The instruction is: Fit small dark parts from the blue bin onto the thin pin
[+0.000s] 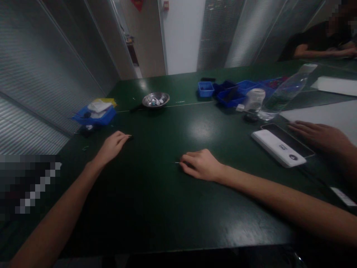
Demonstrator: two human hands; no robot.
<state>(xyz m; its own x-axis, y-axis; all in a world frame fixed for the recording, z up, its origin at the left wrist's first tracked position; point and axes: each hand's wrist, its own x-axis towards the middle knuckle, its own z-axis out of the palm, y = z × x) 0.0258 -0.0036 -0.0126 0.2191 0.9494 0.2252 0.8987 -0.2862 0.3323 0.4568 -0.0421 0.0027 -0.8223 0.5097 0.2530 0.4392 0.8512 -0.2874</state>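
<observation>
My left hand rests low over the green table, fingers pinched together. A small dark bit shows at its fingertips, too small to name. Nearer the middle of the table, my right hand is closed with its knuckles up. From between its fingers a thin, pale, pin-like tip points left; the rest of that piece is hidden in the hand. A gap of bare tabletop lies between the two hands. Beyond them sits a shiny metal dish holding small pale pieces.
Left stands a blue bin with packets. Far right are several blue trays, a clear bottle, a clear cup, a white power bank and a phone. Another person's hand lies beside them; another person sits behind.
</observation>
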